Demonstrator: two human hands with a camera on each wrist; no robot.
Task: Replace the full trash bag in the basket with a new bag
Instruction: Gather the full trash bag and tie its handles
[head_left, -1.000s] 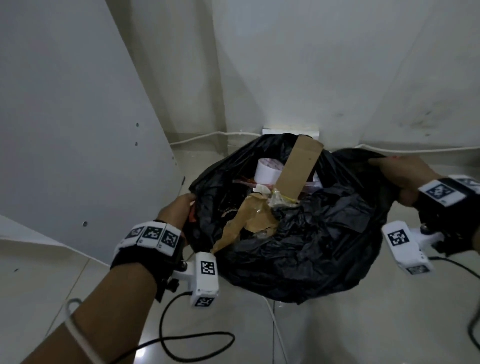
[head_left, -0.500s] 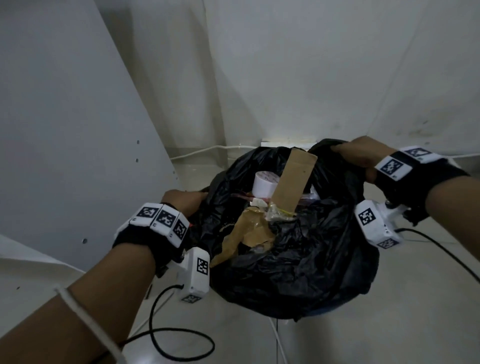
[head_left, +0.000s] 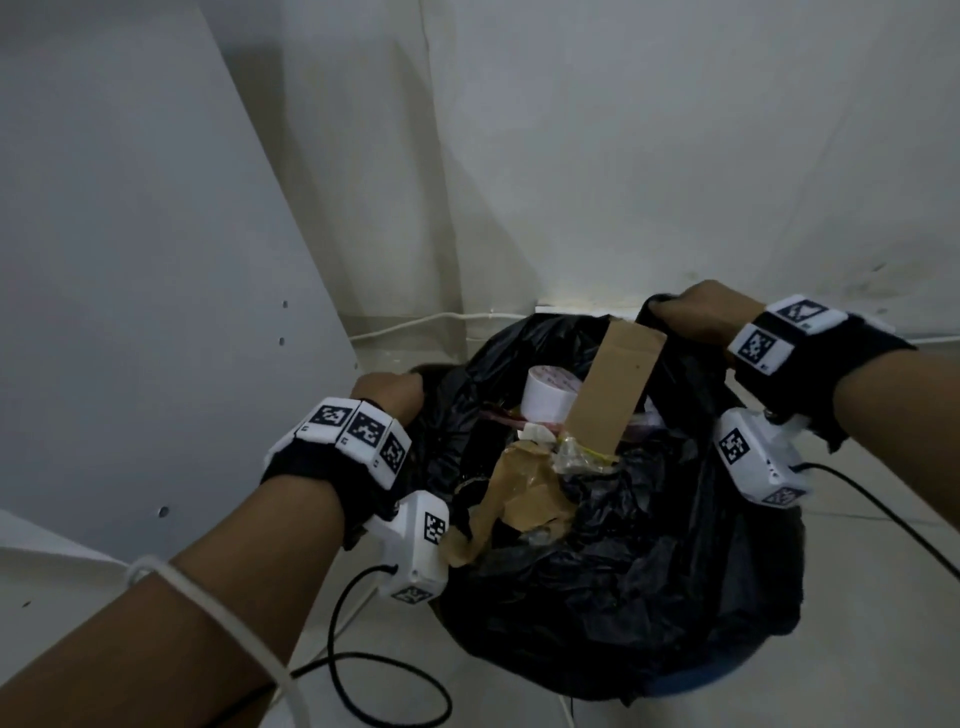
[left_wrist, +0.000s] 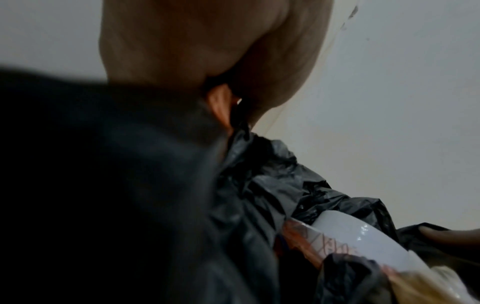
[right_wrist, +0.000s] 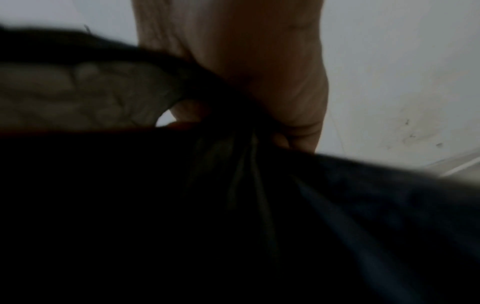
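A full black trash bag (head_left: 639, 582) bulges over the basket, of which only a dark blue edge (head_left: 696, 686) shows at the bottom. A cardboard strip (head_left: 615, 389), a white tape roll (head_left: 545, 397) and crumpled brown paper (head_left: 519, 488) stick out of its mouth. My left hand (head_left: 389, 389) grips the bag's left rim; in the left wrist view my left hand (left_wrist: 223, 67) is curled over gathered black plastic (left_wrist: 259, 181). My right hand (head_left: 691, 312) grips the bag's far right rim, and in the right wrist view my right hand (right_wrist: 259, 72) clenches bunched plastic (right_wrist: 233, 164).
The bag stands in a room corner on a pale tiled floor (head_left: 857, 649). A large white panel (head_left: 130, 312) leans at the left. A white cable (head_left: 415, 322) runs along the wall base. Black wrist-camera cords (head_left: 363, 691) loop on the floor in front.
My right hand has swung from the far right inward and up to the bag's back rim, gathering plastic. My left hand has shifted slightly forward along the left rim, and the bag's mouth has narrowed.
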